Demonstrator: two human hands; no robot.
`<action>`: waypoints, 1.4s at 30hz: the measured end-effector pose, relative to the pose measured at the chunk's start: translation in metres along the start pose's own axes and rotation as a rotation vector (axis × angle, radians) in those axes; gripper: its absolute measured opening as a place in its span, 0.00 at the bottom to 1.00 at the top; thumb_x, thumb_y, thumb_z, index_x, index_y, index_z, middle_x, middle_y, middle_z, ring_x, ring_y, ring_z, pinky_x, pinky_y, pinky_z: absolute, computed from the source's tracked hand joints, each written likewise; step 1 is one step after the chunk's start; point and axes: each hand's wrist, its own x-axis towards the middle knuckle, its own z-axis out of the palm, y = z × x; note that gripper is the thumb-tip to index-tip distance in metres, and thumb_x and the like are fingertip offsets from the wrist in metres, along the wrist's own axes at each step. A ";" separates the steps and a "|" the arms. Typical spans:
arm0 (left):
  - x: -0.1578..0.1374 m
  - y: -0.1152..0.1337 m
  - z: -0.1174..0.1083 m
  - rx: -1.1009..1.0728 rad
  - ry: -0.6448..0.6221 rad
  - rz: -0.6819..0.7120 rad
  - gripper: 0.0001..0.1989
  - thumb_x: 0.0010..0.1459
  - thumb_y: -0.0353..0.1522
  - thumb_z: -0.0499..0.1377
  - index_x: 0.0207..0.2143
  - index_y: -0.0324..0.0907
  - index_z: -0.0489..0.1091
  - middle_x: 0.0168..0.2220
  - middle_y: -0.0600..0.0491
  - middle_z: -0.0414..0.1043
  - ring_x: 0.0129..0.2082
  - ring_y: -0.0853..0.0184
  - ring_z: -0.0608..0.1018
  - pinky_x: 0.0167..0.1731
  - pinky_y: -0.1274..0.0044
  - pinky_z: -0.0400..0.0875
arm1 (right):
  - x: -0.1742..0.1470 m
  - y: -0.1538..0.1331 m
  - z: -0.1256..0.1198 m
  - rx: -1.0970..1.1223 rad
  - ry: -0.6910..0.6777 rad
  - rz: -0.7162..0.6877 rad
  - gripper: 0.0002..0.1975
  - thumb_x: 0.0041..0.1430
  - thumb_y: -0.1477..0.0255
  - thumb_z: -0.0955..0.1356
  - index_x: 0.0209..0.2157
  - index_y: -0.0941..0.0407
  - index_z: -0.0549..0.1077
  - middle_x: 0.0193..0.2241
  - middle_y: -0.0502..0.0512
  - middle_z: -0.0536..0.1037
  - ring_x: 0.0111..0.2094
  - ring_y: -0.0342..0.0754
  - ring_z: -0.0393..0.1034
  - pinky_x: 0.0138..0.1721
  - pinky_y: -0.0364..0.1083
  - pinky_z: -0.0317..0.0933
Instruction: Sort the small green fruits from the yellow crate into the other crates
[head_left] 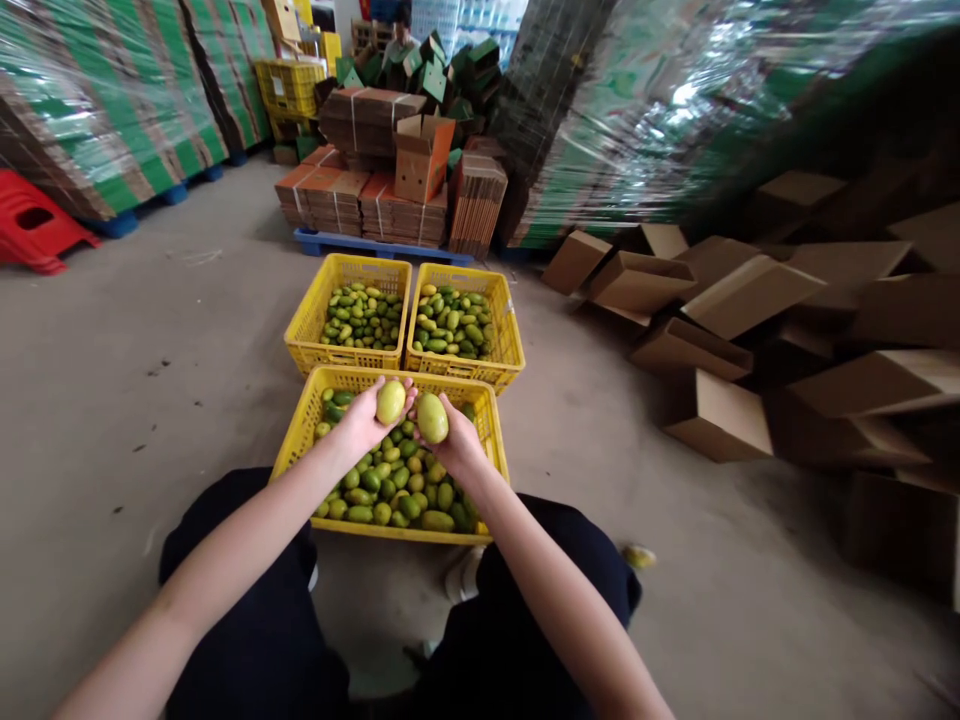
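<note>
My left hand (361, 422) is closed around an oval yellow-green fruit (391, 402), which looks like a small mango. Close beside it, my right hand (461, 448) grips a second oval fruit (432, 418) of similar size and colour. Both hands are above a yellow plastic crate (300, 425) between my knees. Many green and yellow fruits (401, 485) lie in this crate, partly hidden by my hands and forearms.
Beyond the near crate are two more yellow crates, left (304, 330) and right (512, 330), holding similar fruits. Flattened cartons (330, 195) sit on a blue pallet (382, 248). Open cardboard boxes (720, 415) crowd the right; a red stool (37, 220) stands left. A person (401, 35) is at the back.
</note>
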 end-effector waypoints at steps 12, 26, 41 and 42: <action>0.000 0.004 -0.002 -0.100 -0.028 -0.031 0.09 0.62 0.27 0.48 0.31 0.38 0.65 0.25 0.51 0.68 0.21 0.74 0.72 0.15 0.87 0.67 | -0.006 -0.006 -0.008 0.109 -0.123 0.028 0.13 0.50 0.65 0.69 0.39 0.53 0.71 0.25 0.51 0.76 0.21 0.44 0.68 0.14 0.39 0.56; -0.002 0.004 0.000 -0.164 -0.264 0.012 0.09 0.60 0.27 0.52 0.29 0.37 0.70 0.31 0.49 0.76 0.24 0.71 0.77 0.22 0.82 0.74 | 0.001 -0.020 -0.001 0.207 -0.231 -0.180 0.12 0.55 0.65 0.67 0.40 0.53 0.73 0.32 0.51 0.80 0.17 0.40 0.64 0.11 0.38 0.54; 0.010 0.002 0.021 -0.442 -0.489 0.287 0.15 0.64 0.30 0.49 0.36 0.43 0.76 0.40 0.53 0.80 0.47 0.65 0.80 0.49 0.70 0.74 | 0.025 -0.023 0.038 0.607 -0.335 -0.464 0.11 0.52 0.66 0.67 0.38 0.52 0.75 0.41 0.52 0.81 0.51 0.51 0.73 0.53 0.54 0.66; 0.012 -0.001 0.018 -0.455 -0.514 0.304 0.15 0.64 0.32 0.49 0.36 0.43 0.76 0.43 0.53 0.80 0.50 0.63 0.78 0.53 0.67 0.72 | 0.027 -0.020 0.038 0.603 -0.334 -0.463 0.11 0.52 0.64 0.67 0.36 0.53 0.76 0.41 0.53 0.81 0.52 0.52 0.72 0.55 0.54 0.65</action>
